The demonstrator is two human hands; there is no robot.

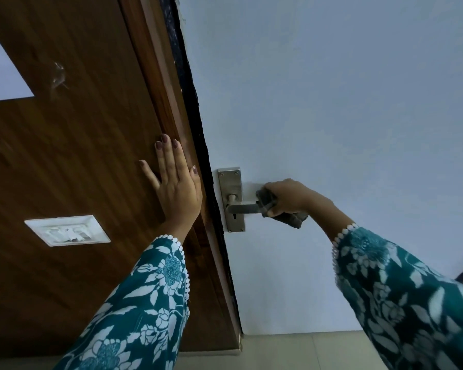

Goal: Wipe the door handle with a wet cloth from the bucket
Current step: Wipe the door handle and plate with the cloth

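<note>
A steel lever door handle point(242, 208) sticks out from a steel backplate point(231, 182) with a keyhole, mounted on a pale blue door point(332, 102). My right hand point(289, 196) is closed around a dark grey wet cloth point(265, 202), which is wrapped over the outer end of the lever. A tail of the cloth hangs below my palm. My left hand point(175, 182) lies flat with fingers spread on the brown wooden panel point(78, 156) beside the door edge. No bucket is in view.
A white switch plate point(67, 230) is set in the wooden panel at lower left. A dark gap point(198, 129) runs between the panel and the door. A pale tiled floor point(292, 351) shows at the bottom. Both arms wear teal floral sleeves.
</note>
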